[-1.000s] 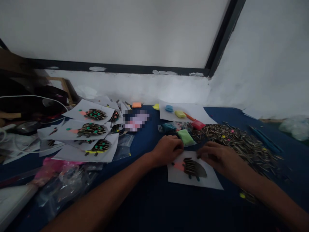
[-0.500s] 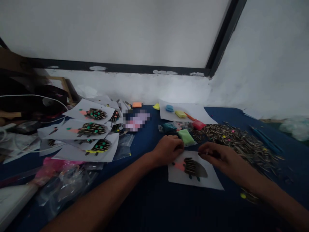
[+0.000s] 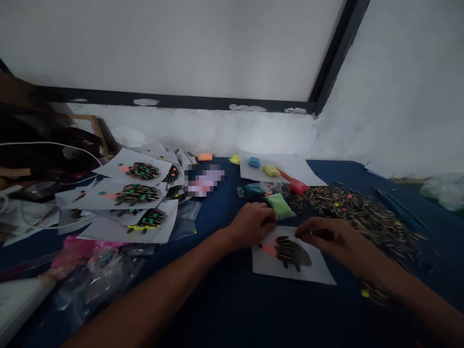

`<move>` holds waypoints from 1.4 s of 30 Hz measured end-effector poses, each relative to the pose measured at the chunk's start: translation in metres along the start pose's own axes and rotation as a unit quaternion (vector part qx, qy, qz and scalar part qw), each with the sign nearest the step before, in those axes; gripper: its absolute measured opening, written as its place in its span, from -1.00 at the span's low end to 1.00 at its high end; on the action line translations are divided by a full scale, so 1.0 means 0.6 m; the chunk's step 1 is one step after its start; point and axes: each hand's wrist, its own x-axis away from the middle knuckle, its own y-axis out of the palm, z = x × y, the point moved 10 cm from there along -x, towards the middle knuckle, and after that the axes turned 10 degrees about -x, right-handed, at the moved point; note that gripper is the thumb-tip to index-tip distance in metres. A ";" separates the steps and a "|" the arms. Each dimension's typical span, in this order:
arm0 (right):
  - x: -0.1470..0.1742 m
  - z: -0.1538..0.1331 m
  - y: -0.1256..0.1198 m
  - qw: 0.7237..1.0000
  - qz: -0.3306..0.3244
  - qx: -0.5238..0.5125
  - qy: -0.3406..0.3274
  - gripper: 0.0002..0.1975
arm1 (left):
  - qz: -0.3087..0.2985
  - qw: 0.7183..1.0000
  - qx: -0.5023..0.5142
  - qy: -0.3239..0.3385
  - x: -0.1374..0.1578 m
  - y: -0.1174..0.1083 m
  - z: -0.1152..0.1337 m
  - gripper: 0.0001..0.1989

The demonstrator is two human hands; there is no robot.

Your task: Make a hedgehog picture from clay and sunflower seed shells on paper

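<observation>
A small white sheet of paper [image 3: 239, 263] lies on the blue tabletop with a hedgehog picture [image 3: 284, 251] on it. The hedgehog has a pinkish-orange face, a dark grey body partly covered in striped sunflower seeds, and dark green feet. My left hand [image 3: 252, 223] is curled closed at the sheet's upper left corner, its fingertips against the paper. Over the upper right edge hovers my right hand [image 3: 324, 234], thumb and fingers pinched together. Whatever sits in that pinch is too small and dark to make out. A pile of sunflower seeds [image 3: 362, 212] spreads behind my right hand.
Light green [image 3: 280, 206], red [image 3: 298, 187] and blue [image 3: 254, 162] clay packs lie toward the wall. Finished hedgehog sheets [image 3: 105, 193] are stacked at left, above crumpled plastic bags [image 3: 101, 270]. Blue tweezers-like tools [image 3: 398, 208] lie right of the seeds.
My right hand has moved slightly left over the paper, and its fingers have drawn closer together. The left hand and the sheet stay in place.
</observation>
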 end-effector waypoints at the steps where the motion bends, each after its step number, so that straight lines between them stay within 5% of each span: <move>1: 0.000 0.001 0.002 1.000 -0.001 0.013 0.000 -0.76 | -0.002 1.000 -0.001 0.000 0.000 0.000 0.000 -0.93; 20: 0.001 -0.017 0.023 0.993 0.000 0.103 -0.051 -0.76 | 0.019 1.000 -0.002 0.019 0.003 0.002 0.001 -0.91; 29: 0.004 -0.026 0.031 0.986 -0.003 0.144 -0.087 -0.74 | 0.043 0.997 0.031 0.063 0.009 -0.016 0.021 -0.72; 42: 0.009 -0.040 0.043 0.978 -0.010 0.176 -0.113 -0.70 | -0.037 0.994 0.009 0.104 0.014 -0.002 0.043 -0.64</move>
